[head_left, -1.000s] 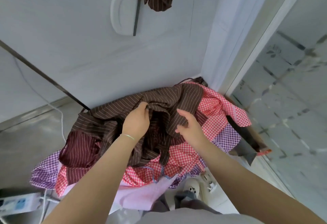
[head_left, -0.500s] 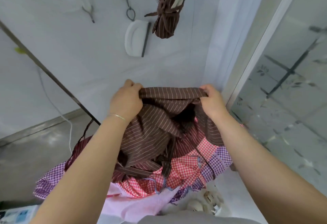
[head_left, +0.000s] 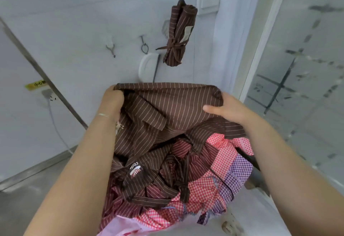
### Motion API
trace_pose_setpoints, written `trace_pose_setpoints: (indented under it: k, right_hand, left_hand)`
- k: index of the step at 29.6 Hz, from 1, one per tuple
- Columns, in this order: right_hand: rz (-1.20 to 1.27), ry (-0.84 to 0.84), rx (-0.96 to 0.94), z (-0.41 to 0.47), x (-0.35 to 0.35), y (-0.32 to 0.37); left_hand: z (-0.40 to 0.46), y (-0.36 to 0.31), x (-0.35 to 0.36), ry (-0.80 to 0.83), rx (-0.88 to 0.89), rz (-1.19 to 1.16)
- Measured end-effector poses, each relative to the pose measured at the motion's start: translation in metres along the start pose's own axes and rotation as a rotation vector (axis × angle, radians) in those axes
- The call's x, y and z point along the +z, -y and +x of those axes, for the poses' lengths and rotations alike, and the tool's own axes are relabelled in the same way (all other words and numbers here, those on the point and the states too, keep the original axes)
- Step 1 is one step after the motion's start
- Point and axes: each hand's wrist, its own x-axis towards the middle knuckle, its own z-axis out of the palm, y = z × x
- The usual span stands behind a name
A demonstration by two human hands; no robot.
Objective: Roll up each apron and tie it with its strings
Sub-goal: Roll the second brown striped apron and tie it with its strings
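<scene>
Brown pinstriped apron [head_left: 173,109] stretched taut between both hands, its top hem level and raised in front of the wall [head_left: 74,21], its lower part drooping onto the heap below. Left hand [head_left: 112,101] at the left corner of the hem, fingers curled round a bunch of the cloth, thin bracelet [head_left: 103,115] on the wrist. Right hand [head_left: 229,109] at the right corner, thumb lying flat across the front of the fabric, remaining fingers tucked behind it, so pinching the edge. Beneath and between the forearms, a heap of further aprons: another brown striped one with a "Coffee" logo patch [head_left: 135,169] and loose straps, a red gingham apron [head_left: 221,153], a purple gingham apron [head_left: 236,176] and a pink cloth [head_left: 121,226] nearest the body. High on the wall beyond the hem, a rolled brown striped apron [head_left: 176,34] tied with its strings, hanging well clear of the hands. Just left of it, two metal hooks [head_left: 111,48], and lower down a white holder [head_left: 148,67] close above the hem. Wall socket [head_left: 49,96] with a white cable at far left, a yellow label just above it. Glass partition [head_left: 307,68] close on the right side; bare grey floor [head_left: 28,189] on the left.
</scene>
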Motion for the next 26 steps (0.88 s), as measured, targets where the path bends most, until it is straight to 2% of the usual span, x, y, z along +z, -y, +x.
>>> trace_pose_setpoints:
  k: [1, 3, 5, 7, 8, 10, 12, 15, 17, 20, 23, 26]
  right_hand:
    - [-0.151, 0.031, 0.005, 0.002, 0.001, 0.001]
    - [-0.277, -0.169, 0.016, 0.006, -0.002, 0.008]
    - [-0.043, -0.418, -0.010, 0.006, -0.011, 0.020]
    - [0.296, -0.582, -0.018, 0.005, -0.025, 0.032]
    - [0.388, -0.630, -0.011, 0.006, -0.032, 0.034]
    - [0.368, -0.678, 0.005, 0.007, -0.042, 0.038]
    - [0.300, -0.699, 0.000, 0.009, -0.044, 0.039]
    - [0.181, -0.752, 0.067, 0.009, -0.040, 0.029]
    - [0.112, -0.781, 0.125, 0.007, -0.035, 0.017]
    - [0.032, -0.739, 0.215, 0.008, -0.022, -0.003]
    - [-0.069, -0.659, 0.296, 0.005, -0.005, -0.014]
    - [-0.074, -0.618, 0.327, 0.001, 0.008, -0.022]
  left_hand:
    - [-0.002, -0.003, -0.002, -0.012, 0.032, -0.052]
    - [-0.008, -0.010, -0.005, -0.033, 0.180, -0.017]
    - [-0.012, -0.018, -0.012, -0.032, 0.370, 0.133]
    - [-0.008, -0.023, -0.022, -0.044, 0.538, 0.412]
    - [-0.006, -0.025, -0.028, -0.078, 0.605, 0.566]
    - [0.000, -0.028, -0.040, -0.151, 0.672, 0.797]
    - [0.006, -0.029, -0.048, -0.111, 0.609, 0.940]
    - [0.017, -0.024, -0.061, 0.184, 0.410, 1.231]
    - [0.022, -0.018, -0.070, 0.319, 0.332, 1.352]
    - [0.023, -0.009, -0.075, 0.417, 0.375, 1.257]
    - [0.015, 0.001, -0.072, 0.503, 0.423, 0.844]
    - [0.008, 0.006, -0.065, 0.437, 0.449, 0.595]
